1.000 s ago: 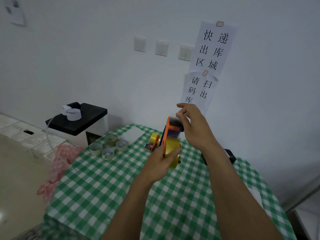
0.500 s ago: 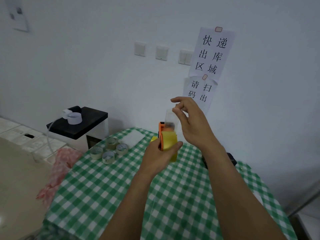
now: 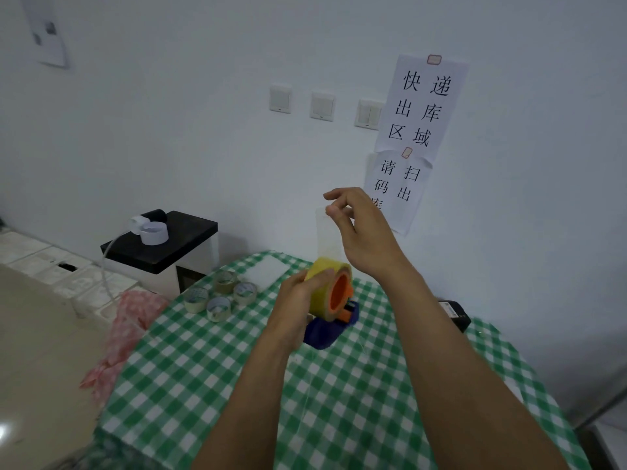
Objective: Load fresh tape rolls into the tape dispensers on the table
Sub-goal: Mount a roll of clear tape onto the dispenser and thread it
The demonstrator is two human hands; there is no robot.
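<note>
Yellow roll (image 3: 319, 300) gripped in your left hand (image 3: 294, 301); right hand (image 3: 366, 239) pinches the free strip (image 3: 327, 235). Next: thread it through the dispenser (image 3: 322, 334).

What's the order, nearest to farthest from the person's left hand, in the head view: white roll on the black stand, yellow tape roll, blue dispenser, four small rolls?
1. yellow tape roll: gripped in the left hand.
2. blue dispenser: just below the roll.
3. four small rolls: on the table, further left.
4. white roll: on the black stand, far left.
</note>
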